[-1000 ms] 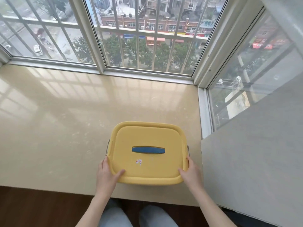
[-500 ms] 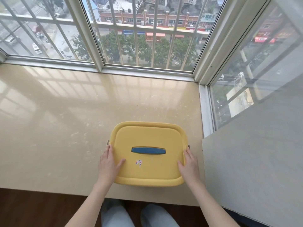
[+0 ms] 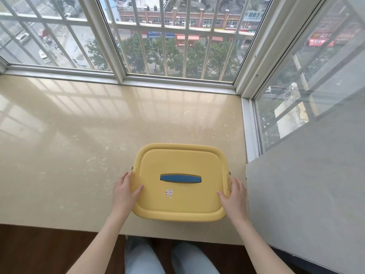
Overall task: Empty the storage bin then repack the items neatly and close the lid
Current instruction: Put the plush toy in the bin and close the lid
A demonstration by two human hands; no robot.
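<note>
The yellow storage bin (image 3: pixel 180 202) sits on the near part of a pale stone ledge (image 3: pixel 79 155), close to its front edge and towards the right-hand end, just beside a grey wall (image 3: pixel 306 184). Its lid (image 3: pixel 177 161) is on and looks flat and seated, with the blue handle (image 3: pixel 180 178) lying down in its recess and a small sticker (image 3: pixel 169 193) just in front of that. So nothing has come out yet, and I'd say this is the very start: getting the lid off. The person is taking it from both sides at once. The left hand (image 3: pixel 125 194) has its thumb laid on the lid's top and its fingers running down over the left edge, fingertips up by the left clip (image 3: pixel 132 169). The right hand (image 3: pixel 234 196) mirrors it, thumb on top and fingers folded over the right edge below the right clip (image 3: pixel 229 175). Neither hand is spread wide; each is closed on the rim. That grip makes sense if the clips must be freed before the lid will lift, though I can't tell whether they are latched. The ledge to the left gives room for laying things out. Beyond is the barred window (image 3: pixel 177 46), and the person's knees (image 3: pixel 144 258) sit below the ledge.
</note>
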